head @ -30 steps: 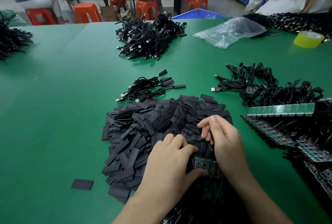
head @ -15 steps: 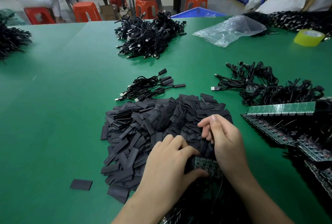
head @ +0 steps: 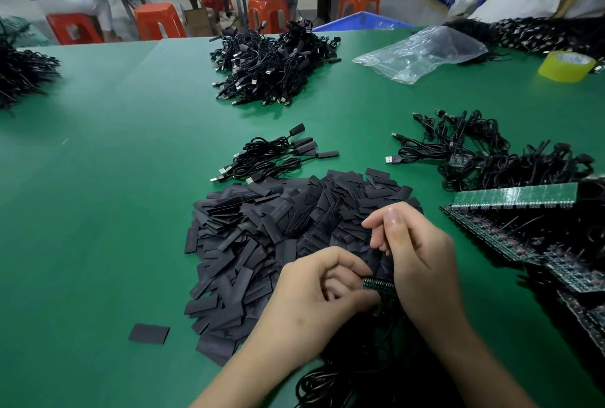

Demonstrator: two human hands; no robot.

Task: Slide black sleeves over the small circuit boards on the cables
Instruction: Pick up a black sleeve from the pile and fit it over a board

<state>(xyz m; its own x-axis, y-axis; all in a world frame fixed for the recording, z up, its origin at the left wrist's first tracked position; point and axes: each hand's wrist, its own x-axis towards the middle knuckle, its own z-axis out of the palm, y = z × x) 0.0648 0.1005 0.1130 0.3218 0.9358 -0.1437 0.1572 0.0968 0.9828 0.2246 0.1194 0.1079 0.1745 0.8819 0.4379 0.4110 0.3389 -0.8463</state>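
on green table, left grip pinches circuit board, right grip pinches black sleeve.

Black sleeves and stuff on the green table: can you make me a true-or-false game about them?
The yellow tape roll sits at the far right of the table. True.
A lone sleeve lies left of the sleeve pile. True.
The plastic bag lies on the sleeve pile. False: it lies far behind, near the tape roll.
Both hands are empty. False: the left hand pinches a circuit board, the right hand grips a black sleeve.
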